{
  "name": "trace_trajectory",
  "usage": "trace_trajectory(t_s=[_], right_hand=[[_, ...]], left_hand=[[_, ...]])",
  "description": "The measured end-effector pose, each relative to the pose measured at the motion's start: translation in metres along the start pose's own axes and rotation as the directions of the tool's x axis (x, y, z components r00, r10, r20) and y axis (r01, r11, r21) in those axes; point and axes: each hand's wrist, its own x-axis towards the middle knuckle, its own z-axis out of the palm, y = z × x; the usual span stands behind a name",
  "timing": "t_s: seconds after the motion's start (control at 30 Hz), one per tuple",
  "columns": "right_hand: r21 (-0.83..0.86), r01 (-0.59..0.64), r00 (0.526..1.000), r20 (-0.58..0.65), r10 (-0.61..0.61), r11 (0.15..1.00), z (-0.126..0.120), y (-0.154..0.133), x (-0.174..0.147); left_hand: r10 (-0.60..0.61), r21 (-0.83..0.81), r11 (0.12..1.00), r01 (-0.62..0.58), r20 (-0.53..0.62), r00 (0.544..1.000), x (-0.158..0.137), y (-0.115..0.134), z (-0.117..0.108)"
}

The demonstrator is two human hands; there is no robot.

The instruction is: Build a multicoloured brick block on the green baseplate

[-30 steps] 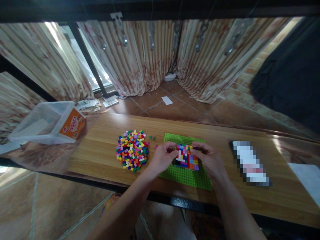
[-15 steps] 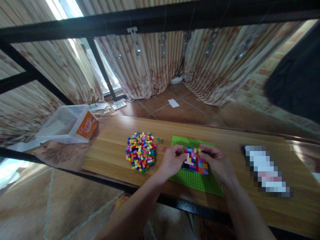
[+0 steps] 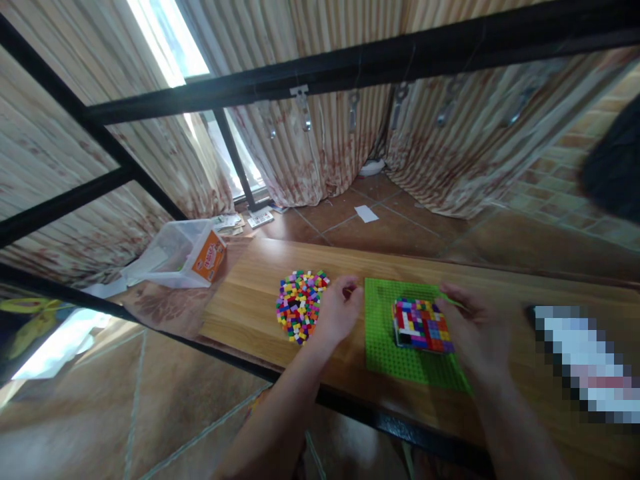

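Note:
A flat build of multicoloured toy bricks sits on a green studded baseplate. My right hand is over the plate's right side, close to the build's right edge. Its thumb and index finger are apart, and nothing shows between them. Off the plate's left edge, my left hand is low over the table with its fingers curled in toward the thumb. Whatever may be between those fingertips is hidden. Beside this hand lies a pile of small loose bricks, its right side partly covered by the hand.
The wooden table carries all this. A blurred-out dark-edged object lies at the right. Beyond the left end stands a clear plastic bin with an orange label. A black metal bar with hanging clips crosses ahead.
My left hand has left the build and moved left toward the pile. My right hand has drawn back to the right, uncovering more of the build. The view has shifted left.

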Motion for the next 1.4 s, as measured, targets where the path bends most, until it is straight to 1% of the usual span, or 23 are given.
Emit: trace_trajectory(t_s=[0.07, 0.1, 0.17, 0.27, 0.33, 0.43, 0.5, 0.57, 0.63, 0.7, 0.73, 0.8, 0.83, 0.87, 0.9, 0.93, 1.0, 1.03, 1.1, 1.2, 1.23, 1.3, 1.4], right_hand=[[-0.020, -0.008, 0.998, -0.067, 0.006, 1.000, 0.000, -0.003, -0.001], [-0.012, -0.012, 0.996, -0.086, 0.011, 1.000, 0.002, -0.006, -0.002], [0.025, 0.008, 0.995, -0.095, -0.006, 1.000, 0.006, -0.011, -0.004], [0.037, -0.006, 0.994, -0.105, 0.009, 0.999, 0.015, -0.020, -0.009], [0.040, -0.011, 0.993, -0.116, 0.016, 0.999, 0.019, -0.025, -0.012], [0.049, 0.016, 0.993, -0.118, -0.010, 0.999, 0.023, -0.030, -0.014], [0.059, 0.019, 0.994, -0.108, -0.012, 0.998, 0.022, -0.030, -0.015], [0.072, 0.009, 0.994, -0.107, -0.001, 0.997, 0.020, -0.027, -0.015], [0.067, 0.017, 0.994, -0.113, -0.009, 0.998, 0.018, -0.024, -0.014], [0.044, 0.046, 0.993, -0.109, -0.041, 0.998, 0.016, -0.021, -0.015], [0.033, 0.072, 0.993, -0.096, -0.069, 0.997, 0.015, -0.021, -0.016], [0.014, 0.142, 0.989, -0.035, -0.141, 0.990, 0.014, -0.024, -0.020], [0.005, 0.188, 0.982, 0.019, -0.188, 0.982, 0.014, -0.027, -0.023], [-0.002, 0.231, 0.969, 0.086, -0.230, 0.973, 0.015, -0.031, -0.026], [-0.006, 0.272, 0.947, 0.177, -0.266, 0.962, 0.015, -0.035, -0.030], [0.005, 0.309, 0.915, 0.272, -0.298, 0.951, 0.015, -0.040, -0.033], [0.030, 0.341, 0.852, 0.412, -0.323, 0.940, 0.013, -0.049, -0.039], [0.042, 0.341, 0.832, 0.452, -0.322, 0.939, 0.012, -0.052, -0.041], [0.055, 0.321, 0.811, 0.499, -0.305, 0.945, 0.007, -0.056, -0.043], [0.042, 0.302, 0.806, 0.522, -0.278, 0.952, -0.003, -0.055, -0.040], [0.026, 0.299, 0.815, 0.512, -0.270, 0.954, -0.007, -0.053, -0.038], [-0.026, 0.276, 0.866, 0.440, -0.237, 0.961, -0.016, -0.047, -0.031], [-0.136, 0.190, 0.956, 0.252, -0.151, 0.972, -0.030, -0.033, -0.018]], left_hand=[[0.017, 0.131, 0.991, -0.007, -0.076, 0.997, 0.010, -0.004, -0.027], [0.025, 0.223, 0.975, 0.000, -0.110, 0.994, 0.015, -0.006, -0.040], [0.019, 0.408, 0.911, 0.053, -0.171, 0.985, 0.021, -0.012, -0.064], [0.016, 0.586, 0.806, 0.084, -0.164, 0.986, 0.025, -0.020, -0.086], [0.023, 0.649, 0.758, 0.063, -0.124, 0.992, 0.026, -0.024, -0.090], [0.022, 0.705, 0.709, 0.017, -0.046, 0.999, 0.025, -0.029, -0.085], [0.014, 0.727, 0.687, 0.000, -0.014, 1.000, 0.026, -0.029, -0.081], [0.012, 0.729, 0.685, -0.001, -0.010, 1.000, 0.026, -0.028, -0.079], [0.019, 0.696, 0.718, 0.005, -0.027, 0.999, 0.026, -0.024, -0.079], [0.044, 0.611, 0.791, -0.010, -0.041, 0.998, 0.025, -0.019, -0.076], [0.059, 0.540, 0.841, -0.033, -0.032, 0.998, 0.023, -0.015, -0.072], [0.087, 0.320, 0.943, -0.093, 0.033, 0.996, 0.016, -0.008, -0.060], [0.096, 0.169, 0.979, -0.112, 0.100, 0.990, 0.010, -0.004, -0.051], [0.096, 0.002, 0.995, -0.097, 0.176, 0.980, 0.005, 0.000, -0.042], [0.092, -0.159, 0.986, -0.054, 0.248, 0.964, -0.002, 0.004, -0.033], [0.090, -0.283, 0.959, 0.010, 0.337, 0.937, -0.008, 0.008, -0.024], [0.082, -0.445, 0.881, 0.159, 0.475, 0.876, -0.018, 0.015, -0.010], [0.070, -0.490, 0.842, 0.224, 0.513, 0.856, -0.021, 0.019, -0.005], [0.040, -0.534, 0.787, 0.310, 0.545, 0.837, -0.025, 0.026, 0.001], [0.003, -0.530, 0.774, 0.346, 0.549, 0.836, -0.025, 0.031, 0.009], [-0.004, -0.523, 0.780, 0.342, 0.543, 0.840, -0.024, 0.030, 0.012], [-0.018, -0.507, 0.802, 0.316, 0.509, 0.861, -0.023, 0.027, 0.020], [-0.042, -0.446, 0.866, 0.226, 0.385, 0.922, -0.019, 0.014, 0.030]])
